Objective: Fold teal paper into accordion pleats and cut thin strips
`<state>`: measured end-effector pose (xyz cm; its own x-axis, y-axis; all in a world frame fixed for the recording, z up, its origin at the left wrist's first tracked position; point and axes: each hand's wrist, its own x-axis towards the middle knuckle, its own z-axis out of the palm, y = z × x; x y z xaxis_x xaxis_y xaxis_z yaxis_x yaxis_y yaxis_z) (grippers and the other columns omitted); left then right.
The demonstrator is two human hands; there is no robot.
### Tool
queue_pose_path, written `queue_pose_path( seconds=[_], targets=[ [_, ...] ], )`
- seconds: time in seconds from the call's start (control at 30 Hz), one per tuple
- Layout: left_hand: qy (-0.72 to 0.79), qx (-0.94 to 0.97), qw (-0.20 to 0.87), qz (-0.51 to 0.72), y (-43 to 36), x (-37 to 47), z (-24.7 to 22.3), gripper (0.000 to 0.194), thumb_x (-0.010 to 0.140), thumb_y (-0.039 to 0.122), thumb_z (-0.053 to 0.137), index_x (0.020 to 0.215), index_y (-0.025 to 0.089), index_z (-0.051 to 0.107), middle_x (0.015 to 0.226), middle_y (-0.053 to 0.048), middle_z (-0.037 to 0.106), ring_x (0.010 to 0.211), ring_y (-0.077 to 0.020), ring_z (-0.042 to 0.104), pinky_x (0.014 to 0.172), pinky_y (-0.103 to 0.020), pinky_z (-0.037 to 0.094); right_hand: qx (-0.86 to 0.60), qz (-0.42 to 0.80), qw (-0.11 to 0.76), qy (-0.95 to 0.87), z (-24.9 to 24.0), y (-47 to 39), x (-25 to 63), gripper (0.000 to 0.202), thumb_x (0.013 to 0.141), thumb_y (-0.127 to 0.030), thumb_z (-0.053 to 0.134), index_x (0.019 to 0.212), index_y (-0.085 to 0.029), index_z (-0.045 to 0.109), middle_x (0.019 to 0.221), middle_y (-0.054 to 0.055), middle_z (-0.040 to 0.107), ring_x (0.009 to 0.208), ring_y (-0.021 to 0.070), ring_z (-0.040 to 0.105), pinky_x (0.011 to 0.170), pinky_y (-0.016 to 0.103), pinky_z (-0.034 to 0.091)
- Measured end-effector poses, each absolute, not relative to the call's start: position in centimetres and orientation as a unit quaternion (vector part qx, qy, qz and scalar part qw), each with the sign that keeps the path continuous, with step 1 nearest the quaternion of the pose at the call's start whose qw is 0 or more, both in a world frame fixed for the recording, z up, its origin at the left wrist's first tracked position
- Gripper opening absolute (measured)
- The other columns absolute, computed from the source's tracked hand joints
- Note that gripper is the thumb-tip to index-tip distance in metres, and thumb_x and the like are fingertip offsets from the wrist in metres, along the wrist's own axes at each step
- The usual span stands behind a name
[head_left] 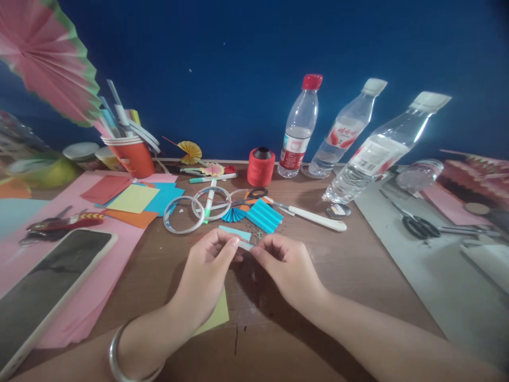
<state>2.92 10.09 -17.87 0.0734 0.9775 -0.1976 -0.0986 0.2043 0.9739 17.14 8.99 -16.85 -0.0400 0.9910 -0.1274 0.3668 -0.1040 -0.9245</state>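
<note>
Over the middle of the brown table, my left hand [207, 270] and my right hand [292, 268] pinch the two ends of a narrow pale paper strip [245, 245] between thumbs and fingers. It looks folded. Just behind it lies a light blue paper piece [235, 233], partly covered by my left fingers. Beyond my fingertips are a pleated blue paper [264, 215] and a small blue paper fan [233, 214]. A yellow sheet [218, 317] shows partly under my left forearm.
Tape rolls [183, 232], scissors [259, 194] and a white-handled knife [318, 218] lie beyond my hands. Behind stand a red spool [260, 171] and several bottles [296, 143]. At left are coloured papers [137, 198], a phone [51, 297] and a paper cup [133, 159] of pens.
</note>
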Motion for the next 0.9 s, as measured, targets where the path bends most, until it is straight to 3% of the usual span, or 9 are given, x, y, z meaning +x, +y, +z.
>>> queue_pose_path(
  seconds=[0.2,0.33,0.57,0.77,0.9],
  targets=[
    [0.499,0.423,0.597,0.464,10.02,2.99,-17.81,0.016,0.071,0.030,0.055,0.069,0.014,0.052,0.067,-0.001,0.057,0.065,-0.0105,0.054,0.063,-0.021,0.043,-0.597,0.436,0.332,-0.586,-16.43,9.24,17.40,0.025,0.077,-0.031,0.047,0.060,-0.013,0.049,0.053,-0.003,0.041,0.051,0.0061,0.035,0.047,0.016,0.028],
    [0.481,0.407,0.621,0.466,10.10,2.91,-17.72,0.016,0.072,0.028,0.054,0.067,0.014,0.048,0.066,0.000,0.055,0.064,-0.0094,0.053,0.063,-0.020,0.043,-0.590,0.438,0.337,-0.589,-16.54,9.28,17.39,0.024,0.078,-0.030,0.047,0.061,-0.013,0.049,0.055,-0.002,0.043,0.053,0.0062,0.036,0.049,0.016,0.029],
    [0.456,0.399,0.648,0.461,10.46,2.90,-16.86,0.024,0.066,0.022,0.062,0.079,0.017,0.043,0.081,-0.002,0.059,0.070,-0.0104,0.056,0.066,-0.021,0.043,-0.593,0.436,0.358,-0.575,-16.64,9.30,17.32,0.025,0.077,-0.032,0.048,0.060,-0.012,0.049,0.054,-0.002,0.043,0.051,0.0060,0.036,0.048,0.016,0.029],
    [0.501,0.416,0.600,0.464,10.52,2.78,-17.22,0.026,0.061,0.021,0.066,0.072,0.016,0.043,0.059,0.005,0.049,0.058,-0.0060,0.051,0.059,-0.017,0.041,-0.585,0.420,0.346,-0.601,-16.49,9.23,17.40,0.022,0.077,-0.029,0.048,0.062,-0.014,0.052,0.057,-0.003,0.049,0.055,0.0066,0.041,0.051,0.016,0.031],
    [0.495,0.410,0.604,0.471,10.43,2.78,-16.97,0.025,0.060,0.020,0.066,0.069,0.015,0.043,0.056,0.006,0.045,0.053,-0.0054,0.048,0.056,-0.017,0.040,-0.577,0.408,0.336,-0.623,-16.38,9.09,17.44,0.022,0.079,-0.029,0.047,0.063,-0.014,0.051,0.057,-0.003,0.048,0.055,0.0067,0.041,0.051,0.016,0.030]
  ],
)
